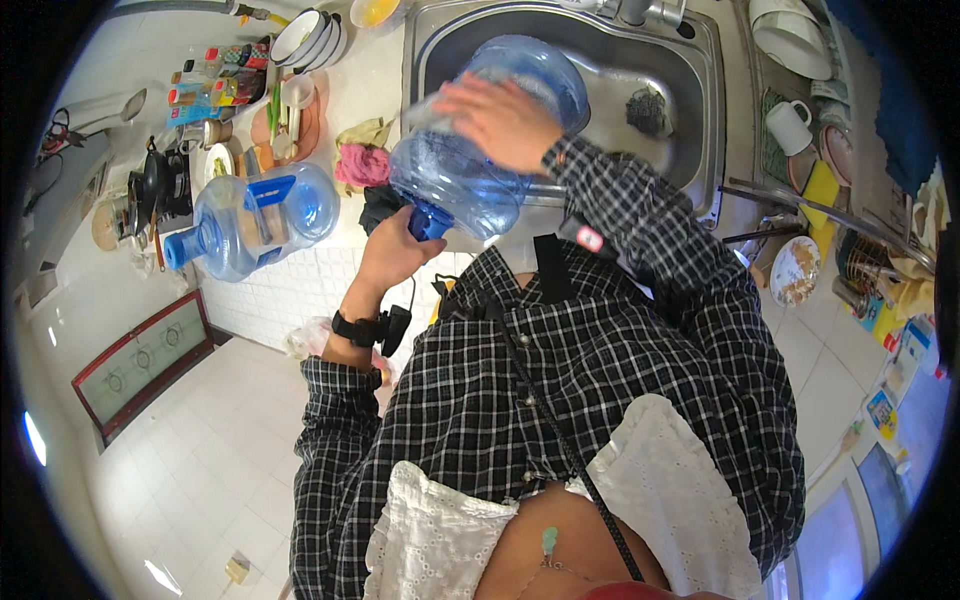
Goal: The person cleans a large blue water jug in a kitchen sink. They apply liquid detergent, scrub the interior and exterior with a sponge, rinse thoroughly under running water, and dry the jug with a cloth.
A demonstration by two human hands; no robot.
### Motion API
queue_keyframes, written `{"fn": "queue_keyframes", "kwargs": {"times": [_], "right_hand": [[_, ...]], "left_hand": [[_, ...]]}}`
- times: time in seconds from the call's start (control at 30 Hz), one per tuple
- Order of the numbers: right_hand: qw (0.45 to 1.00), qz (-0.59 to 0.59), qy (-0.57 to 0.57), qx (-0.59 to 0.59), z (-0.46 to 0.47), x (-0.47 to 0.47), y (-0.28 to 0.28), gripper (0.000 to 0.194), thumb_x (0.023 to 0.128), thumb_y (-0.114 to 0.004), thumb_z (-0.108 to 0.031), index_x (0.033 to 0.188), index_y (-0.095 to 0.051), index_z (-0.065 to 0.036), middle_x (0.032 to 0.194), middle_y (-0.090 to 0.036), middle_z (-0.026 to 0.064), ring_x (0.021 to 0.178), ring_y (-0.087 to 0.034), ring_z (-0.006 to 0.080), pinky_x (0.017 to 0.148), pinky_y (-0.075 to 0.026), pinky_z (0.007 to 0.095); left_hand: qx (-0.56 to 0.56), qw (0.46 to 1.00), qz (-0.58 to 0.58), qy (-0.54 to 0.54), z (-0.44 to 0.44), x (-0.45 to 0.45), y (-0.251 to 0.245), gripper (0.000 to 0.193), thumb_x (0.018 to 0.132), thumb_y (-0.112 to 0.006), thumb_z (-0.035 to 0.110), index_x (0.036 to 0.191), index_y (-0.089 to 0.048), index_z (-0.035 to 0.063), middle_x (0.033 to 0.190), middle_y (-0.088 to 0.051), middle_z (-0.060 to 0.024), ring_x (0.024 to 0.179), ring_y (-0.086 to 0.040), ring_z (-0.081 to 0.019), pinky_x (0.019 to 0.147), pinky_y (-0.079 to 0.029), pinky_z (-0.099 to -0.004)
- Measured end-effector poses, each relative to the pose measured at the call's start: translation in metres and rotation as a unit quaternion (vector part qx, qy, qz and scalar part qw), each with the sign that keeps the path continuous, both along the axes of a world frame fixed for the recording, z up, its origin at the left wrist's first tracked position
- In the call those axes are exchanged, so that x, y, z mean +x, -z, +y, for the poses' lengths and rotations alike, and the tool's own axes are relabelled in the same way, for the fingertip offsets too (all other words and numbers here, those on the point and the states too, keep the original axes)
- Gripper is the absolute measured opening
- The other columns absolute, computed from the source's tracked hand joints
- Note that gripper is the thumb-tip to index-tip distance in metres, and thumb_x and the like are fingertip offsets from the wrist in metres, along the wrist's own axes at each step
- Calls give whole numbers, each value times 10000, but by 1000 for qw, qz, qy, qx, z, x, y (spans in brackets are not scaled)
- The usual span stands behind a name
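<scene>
A large clear-blue plastic water jug (465,180) lies over the front edge of the stainless-steel sink (600,82), its base inside the basin. My left hand (397,251) grips the dark-blue neck end, thumb along its near side. Across the middle of the jug lies my right hand (502,124), blurred, with its fingers stretched to the left. Something pale and translucent shows by those fingertips; whether the hand holds it is unclear. A second water jug (255,217) with a blue cap and handle rests on its side on the counter at the left.
A pink cloth (363,165) sits left of the sink. A dark scouring pad (646,111) lies in the basin beneath the faucet (637,11). Stacked bowls (307,41) and several bottles stand at the back left. To the right are a white mug (789,127) and a patterned plate (795,270).
</scene>
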State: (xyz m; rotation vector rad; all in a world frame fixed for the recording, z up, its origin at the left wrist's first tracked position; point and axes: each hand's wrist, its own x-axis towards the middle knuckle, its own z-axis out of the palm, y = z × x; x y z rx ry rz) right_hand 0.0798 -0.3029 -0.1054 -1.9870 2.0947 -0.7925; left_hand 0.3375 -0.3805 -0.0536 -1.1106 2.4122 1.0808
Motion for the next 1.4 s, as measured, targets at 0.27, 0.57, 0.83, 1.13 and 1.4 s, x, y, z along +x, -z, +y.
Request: {"fn": "queue_keyframes", "kwargs": {"times": [0.27,0.57,0.83,1.13,1.4], "right_hand": [[985,40,151,75,0,-39,34,471,1070,-430,-304,1539,-437,-265,1621,-395,29,1540,-260,317,1215,-188,657],[977,-184,92,61,9,11,5,390,1052,-468,-214,1397,-554,-53,1488,-519,194,1304,-558,395,1069,-479,484],[978,-180,103,-38,27,33,-10,315,967,-567,-100,1272,-641,-77,1120,-637,162,1009,-639,394,854,-529,497],[991,49,98,-78,23,-43,21,395,794,-623,42,1087,-770,-179,1235,-578,54,1159,-557,299,1005,-489,398],[956,-137,237,-103,34,-39,53,581,764,-598,131,1221,-738,-199,1343,-522,131,1143,-584,358,1024,-486,394]], "left_hand": [[-76,995,-16,59,-5,-12,-10,506,743,-805,382,993,-648,-29,848,-690,-261,853,-688,-440,774,-535,-466],[-56,996,-53,52,-16,-17,-5,589,742,-790,434,1047,-669,-55,925,-718,-266,933,-703,-425,844,-552,-454],[-142,986,-81,44,-9,-20,6,632,719,-811,394,1109,-605,-59,925,-729,-251,899,-720,-413,829,-563,-447],[-176,978,-97,58,-11,-19,6,570,709,-792,361,1060,-616,-52,921,-734,-241,890,-723,-403,805,-577,-454],[-125,988,-67,57,-28,-24,15,603,679,-822,376,1072,-680,-57,943,-732,-254,941,-726,-381,857,-566,-418]]}}
